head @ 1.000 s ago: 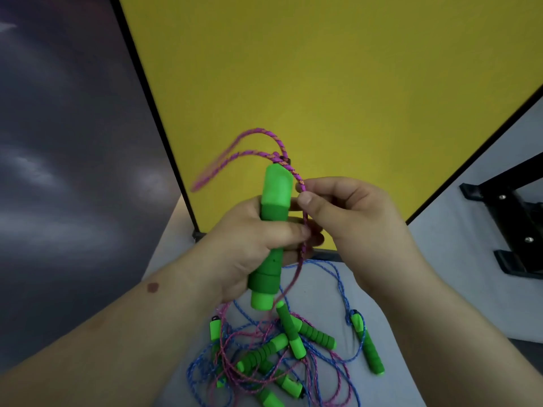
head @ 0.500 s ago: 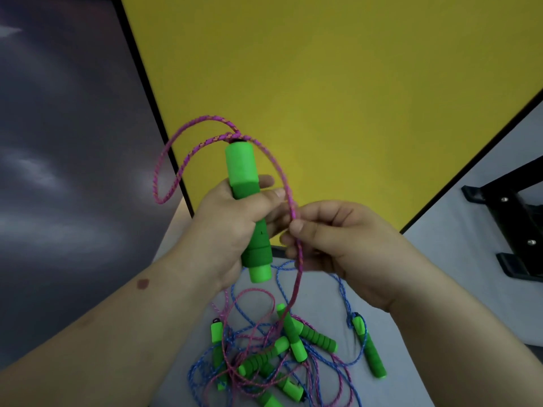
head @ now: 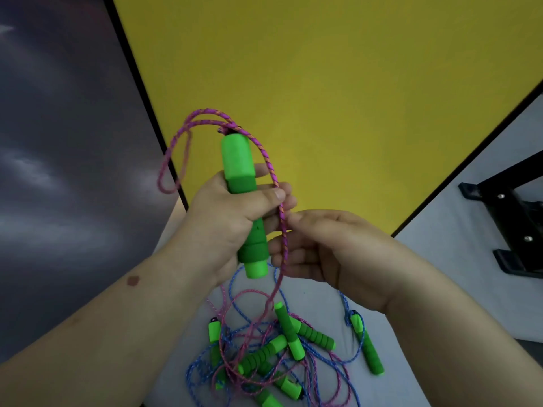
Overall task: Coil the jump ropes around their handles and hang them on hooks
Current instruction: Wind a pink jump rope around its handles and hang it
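My left hand (head: 223,221) grips a green jump rope handle (head: 236,160) upright in front of the yellow panel. A pink rope (head: 173,142) comes out of the handle's top, loops out to the left and arcs down the right side past my left thumb. My right hand (head: 338,251) sits just right of the handle, its fingers curled, and pinches that pink strand where it hangs toward the pile. Below, a tangled pile of pink and blue ropes with several green handles (head: 282,351) lies on the grey surface (head: 320,292).
A yellow panel (head: 323,83) with a black frame stands behind my hands. A dark wall fills the left. At the right, a black metal stand (head: 511,218) sits on the grey floor. One green handle (head: 367,345) lies apart at the pile's right edge.
The handle has tipped upright and the pink loop has swung out to the left. My right hand has dropped lower along the rope and sits below my left thumb.
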